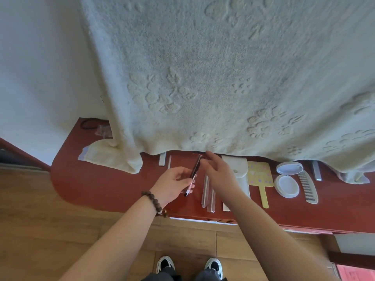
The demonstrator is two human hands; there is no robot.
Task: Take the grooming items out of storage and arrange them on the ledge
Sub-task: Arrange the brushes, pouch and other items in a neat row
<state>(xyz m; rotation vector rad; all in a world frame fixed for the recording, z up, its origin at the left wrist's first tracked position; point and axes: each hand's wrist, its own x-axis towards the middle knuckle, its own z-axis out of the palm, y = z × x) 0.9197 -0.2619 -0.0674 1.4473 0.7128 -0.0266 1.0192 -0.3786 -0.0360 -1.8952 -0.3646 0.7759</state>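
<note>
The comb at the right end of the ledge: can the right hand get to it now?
Probably yes. The right hand is open and holds nothing, and the comb lies uncovered on the ledge, beyond the yellow mirror and the round case.

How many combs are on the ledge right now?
1: a comb lies right of the open round case. The hanging towel may hide others.
</note>
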